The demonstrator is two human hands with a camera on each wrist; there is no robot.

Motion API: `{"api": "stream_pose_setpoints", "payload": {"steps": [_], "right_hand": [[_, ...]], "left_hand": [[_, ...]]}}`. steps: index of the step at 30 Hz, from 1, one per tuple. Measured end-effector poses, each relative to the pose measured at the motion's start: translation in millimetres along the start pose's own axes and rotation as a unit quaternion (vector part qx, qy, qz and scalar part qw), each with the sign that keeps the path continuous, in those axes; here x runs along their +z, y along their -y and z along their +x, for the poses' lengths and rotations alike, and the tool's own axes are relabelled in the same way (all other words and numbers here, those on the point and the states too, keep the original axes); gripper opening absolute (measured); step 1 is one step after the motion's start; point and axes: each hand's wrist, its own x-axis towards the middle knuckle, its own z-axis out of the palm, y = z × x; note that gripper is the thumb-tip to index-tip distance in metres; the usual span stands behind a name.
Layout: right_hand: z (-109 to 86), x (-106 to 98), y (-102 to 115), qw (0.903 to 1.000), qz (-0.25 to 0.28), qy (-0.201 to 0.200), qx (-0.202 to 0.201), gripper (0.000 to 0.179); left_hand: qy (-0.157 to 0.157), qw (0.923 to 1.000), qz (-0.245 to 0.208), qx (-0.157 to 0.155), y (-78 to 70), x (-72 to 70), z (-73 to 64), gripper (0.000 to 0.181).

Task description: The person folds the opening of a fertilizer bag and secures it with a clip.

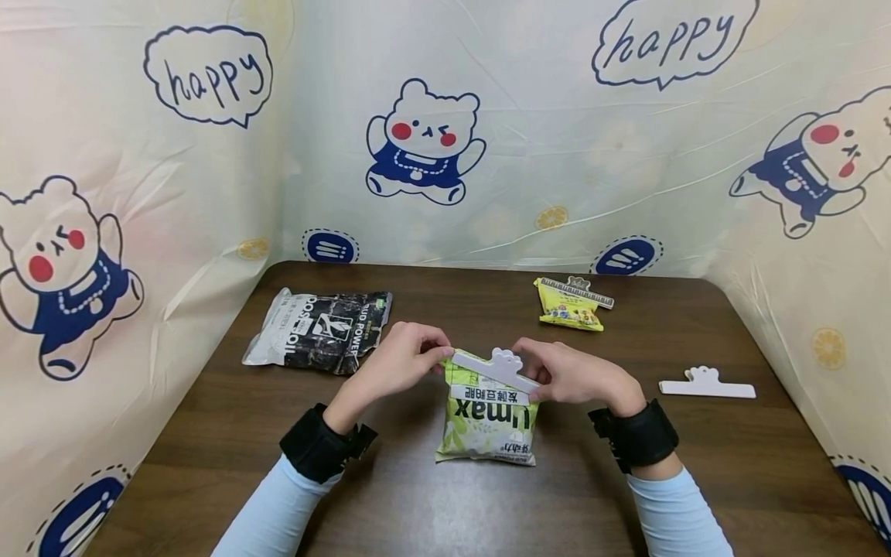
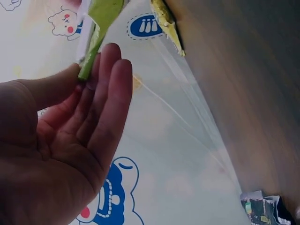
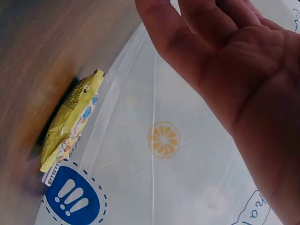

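Observation:
A green and white bag [image 1: 490, 425] stands on the table with its printing upside down. Across its top edge lies a white bag clip [image 1: 497, 367], slanting down to the right. My left hand [image 1: 407, 352] pinches the bag's upper left corner beside the clip's end; the left wrist view shows thumb and fingers on the green corner [image 2: 86, 68]. At the other end, my right hand [image 1: 574, 373] holds the clip's right end against the bag's upper right corner. In the right wrist view, the right hand's fingertips lie outside the frame.
A black and silver bag [image 1: 320, 329] lies at the back left. At the back right is a small yellow bag [image 1: 569, 308] with a clear clip [image 1: 581, 288] on it. Another white clip [image 1: 706, 384] lies at the right. A printed curtain [image 1: 515, 178] surrounds the table.

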Motion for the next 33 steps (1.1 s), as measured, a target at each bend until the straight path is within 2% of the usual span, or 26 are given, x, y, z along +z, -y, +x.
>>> {"api": "stream_pose_setpoints", "payload": {"steps": [5, 12, 22, 24, 30, 33], "right_hand": [[1.6, 0.4, -2.9, 0.9997, -0.001, 0.002, 0.023, 0.049], [5.3, 4.6, -3.4, 0.9995, -0.013, -0.004, 0.028, 0.027], [12.8, 9.2, -9.3, 0.9993, -0.01, -0.006, 0.036, 0.023], [13.5, 9.9, -11.5, 0.9992, -0.011, -0.005, 0.039, 0.023], [16.4, 12.5, -17.1, 0.9989, -0.015, 0.001, 0.044, 0.026], [17.8, 13.9, -18.4, 0.9989, -0.012, 0.005, 0.046, 0.029]], "left_hand": [[-0.011, 0.9996, 0.01, -0.024, 1.3, 3.0, 0.9, 0.015], [0.001, 0.9978, 0.023, -0.062, 7.4, 6.9, 2.4, 0.016], [0.007, 0.9948, 0.075, -0.07, 15.5, 11.2, 4.7, 0.019], [0.016, 0.9939, 0.084, -0.07, 15.4, 12.3, 5.0, 0.026], [0.074, 0.9905, 0.089, -0.074, 16.5, 16.0, 4.8, 0.053], [0.104, 0.986, 0.097, -0.088, 18.0, 18.3, 3.6, 0.066]]}}
